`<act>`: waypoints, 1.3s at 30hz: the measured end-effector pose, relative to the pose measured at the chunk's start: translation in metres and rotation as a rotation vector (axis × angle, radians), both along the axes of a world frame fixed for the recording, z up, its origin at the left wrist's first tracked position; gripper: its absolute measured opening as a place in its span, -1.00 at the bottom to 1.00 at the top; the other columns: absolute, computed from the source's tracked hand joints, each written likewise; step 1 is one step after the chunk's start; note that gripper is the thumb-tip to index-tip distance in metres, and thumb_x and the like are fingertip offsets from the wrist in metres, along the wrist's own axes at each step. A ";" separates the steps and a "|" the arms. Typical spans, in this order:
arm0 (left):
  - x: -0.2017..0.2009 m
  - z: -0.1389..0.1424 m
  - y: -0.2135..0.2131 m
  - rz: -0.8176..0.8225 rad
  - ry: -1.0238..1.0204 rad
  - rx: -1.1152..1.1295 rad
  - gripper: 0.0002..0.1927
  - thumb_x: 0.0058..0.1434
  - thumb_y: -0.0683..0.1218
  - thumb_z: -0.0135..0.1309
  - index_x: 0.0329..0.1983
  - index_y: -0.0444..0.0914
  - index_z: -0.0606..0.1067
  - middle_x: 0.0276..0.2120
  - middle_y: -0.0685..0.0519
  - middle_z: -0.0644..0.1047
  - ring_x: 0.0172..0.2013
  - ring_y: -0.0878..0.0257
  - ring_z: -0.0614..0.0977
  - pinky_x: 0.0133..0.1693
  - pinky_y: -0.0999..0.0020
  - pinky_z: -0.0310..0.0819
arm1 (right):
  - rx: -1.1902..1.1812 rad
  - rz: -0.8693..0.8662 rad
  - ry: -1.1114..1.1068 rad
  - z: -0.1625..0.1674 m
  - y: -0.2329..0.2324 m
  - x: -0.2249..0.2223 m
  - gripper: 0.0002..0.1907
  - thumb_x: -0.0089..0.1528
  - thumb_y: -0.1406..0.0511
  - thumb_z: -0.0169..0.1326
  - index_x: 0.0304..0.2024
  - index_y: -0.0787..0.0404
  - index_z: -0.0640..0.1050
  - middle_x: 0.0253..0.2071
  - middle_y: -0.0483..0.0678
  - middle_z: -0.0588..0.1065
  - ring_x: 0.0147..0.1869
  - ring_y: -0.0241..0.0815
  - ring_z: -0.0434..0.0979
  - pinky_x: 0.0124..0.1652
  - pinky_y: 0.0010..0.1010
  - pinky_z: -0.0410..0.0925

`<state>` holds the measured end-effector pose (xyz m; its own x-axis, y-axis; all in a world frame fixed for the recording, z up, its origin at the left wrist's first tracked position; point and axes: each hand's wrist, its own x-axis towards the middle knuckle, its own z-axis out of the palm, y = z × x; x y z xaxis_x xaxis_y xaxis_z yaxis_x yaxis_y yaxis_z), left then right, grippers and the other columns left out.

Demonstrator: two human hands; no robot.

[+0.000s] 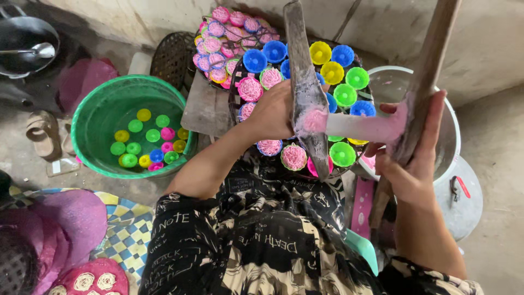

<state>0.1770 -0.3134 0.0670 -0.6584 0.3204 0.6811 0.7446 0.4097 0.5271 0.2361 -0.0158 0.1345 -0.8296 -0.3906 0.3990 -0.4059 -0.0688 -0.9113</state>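
Head view, only one.

Left hand [273,114] is wrapped around the grey lever [305,93] of a wooden press, low on the bar where it meets the pink cylinder [360,127]. Right hand [415,158] is closed on the second lever [428,76], thumb side up, fingers smeared pink. The cylinder sits crosswise between the two bars, so a hand on each looks like a squeeze grip, one bar worked against the other.

Directly under the press: a round basket tray [240,82] packed with small coloured cups [333,72] in blue, yellow, green and pink. Several cups already hold pink noodle nests [250,89]; the rest look empty. The cylinder hangs right over the near cups, likely so the strands fall straight in.

A second tray [229,33] of filled cups sits behind, partly overlapped by the first. The green tub [109,109] to the left holds water with loose cups floating, within arm's reach. A metal pot [447,131] is right of the tray, partly hidden by the right lever; pink smear on its rim.

Surface: bare concrete floor, everything low, no table. Concrete wall behind. Patterned mat [128,229] bottom left with pink cloth [76,218] on it. A dark pan with a ladle [27,43] top left and a sandal [43,131] are on the floor.
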 end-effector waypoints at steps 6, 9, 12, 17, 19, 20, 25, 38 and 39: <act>0.002 -0.003 -0.009 0.180 -0.173 -0.254 -0.59 -0.05 0.09 0.35 -0.23 -0.20 0.54 -0.32 -0.09 0.58 -0.18 -0.10 0.61 -0.09 0.04 0.47 | 0.580 -0.144 0.559 0.004 -0.015 -0.007 0.27 0.05 0.22 0.39 0.59 -0.07 -0.17 0.42 0.35 0.26 0.04 0.13 0.55 -0.08 -0.14 0.49; 0.005 -0.005 -0.006 0.150 0.035 -0.159 -0.52 -0.14 0.07 0.35 -0.22 -0.24 0.48 -0.34 -0.11 0.56 -0.24 -0.13 0.61 -0.15 0.01 0.49 | 0.693 -0.169 0.784 0.007 -0.026 -0.005 0.29 -0.02 0.17 0.43 0.57 -0.10 -0.10 0.35 0.39 0.22 0.27 0.47 0.44 0.07 0.11 0.44; 0.010 -0.008 -0.004 0.096 -0.067 -0.198 -0.46 -0.10 0.02 0.35 -0.06 -0.26 0.52 -0.33 -0.12 0.58 -0.22 -0.13 0.62 -0.16 -0.02 0.47 | 0.662 -0.146 0.756 0.003 -0.040 -0.004 0.23 0.06 0.17 0.43 0.57 -0.14 -0.09 0.40 0.41 0.20 0.33 0.52 0.40 0.13 0.17 0.43; 0.021 -0.030 -0.003 0.099 -0.091 -0.056 -0.39 -0.06 0.03 0.38 0.08 -0.23 0.53 -0.17 -0.12 0.62 -0.17 -0.11 0.65 -0.11 0.06 0.54 | 0.647 -0.139 0.663 -0.015 -0.060 -0.001 0.21 0.07 0.07 0.46 0.55 -0.17 -0.05 0.40 0.43 0.13 0.32 0.51 0.40 0.07 0.13 0.46; 0.024 -0.045 -0.008 0.156 -0.135 -0.063 -0.47 -0.07 0.03 0.38 -0.02 -0.22 0.56 -0.17 -0.10 0.64 -0.16 -0.07 0.67 -0.10 0.09 0.56 | 0.689 -0.053 0.587 -0.025 -0.061 -0.006 0.27 0.00 -0.02 0.47 0.54 -0.12 -0.05 0.42 0.42 0.08 0.27 0.47 0.39 0.05 0.08 0.46; 0.028 -0.054 -0.013 0.188 -0.149 -0.050 -0.48 -0.07 0.02 0.37 -0.04 -0.24 0.57 -0.16 -0.10 0.64 -0.14 -0.04 0.69 -0.07 0.10 0.58 | 0.707 -0.003 0.545 -0.031 -0.058 -0.012 0.30 -0.04 -0.07 0.47 0.54 -0.10 -0.05 0.43 0.42 0.06 0.25 0.45 0.39 0.04 0.06 0.45; 0.067 -0.092 -0.055 0.369 -0.220 0.201 -0.45 -0.08 0.01 0.37 -0.01 -0.25 0.54 -0.14 -0.10 0.63 -0.12 -0.02 0.67 -0.05 0.11 0.57 | 0.383 -0.031 0.104 -0.081 0.009 -0.124 -0.18 0.48 0.02 0.08 0.64 0.07 0.03 0.46 -0.02 0.34 0.31 -0.13 0.46 0.09 -0.39 0.46; 0.129 -0.107 -0.127 0.576 -0.340 0.556 -0.37 -0.08 0.00 0.38 0.07 -0.27 0.48 -0.08 -0.10 0.58 -0.07 0.03 0.63 0.00 0.12 0.55 | -0.222 -0.377 -1.028 -0.224 0.092 -0.248 -0.65 0.44 0.05 0.03 -0.15 0.21 0.55 -0.24 -0.04 0.60 -0.25 -0.15 0.61 -0.24 -0.25 0.51; 0.129 -0.108 -0.126 0.574 -0.345 0.560 -0.36 -0.08 0.00 0.38 0.07 -0.27 0.47 -0.08 -0.10 0.58 -0.07 0.04 0.63 0.00 0.12 0.55 | -0.222 -0.410 -1.023 -0.226 0.091 -0.247 -0.64 0.43 0.06 0.02 -0.16 0.22 0.54 -0.26 -0.03 0.60 -0.26 -0.12 0.62 -0.24 -0.23 0.52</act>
<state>0.3062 -0.4394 -0.0410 -0.8139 -0.4464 0.3719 0.2643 0.2856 0.9212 -0.0104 0.0748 -0.0915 -0.8562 -0.0180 -0.5164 0.4966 -0.3045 -0.8128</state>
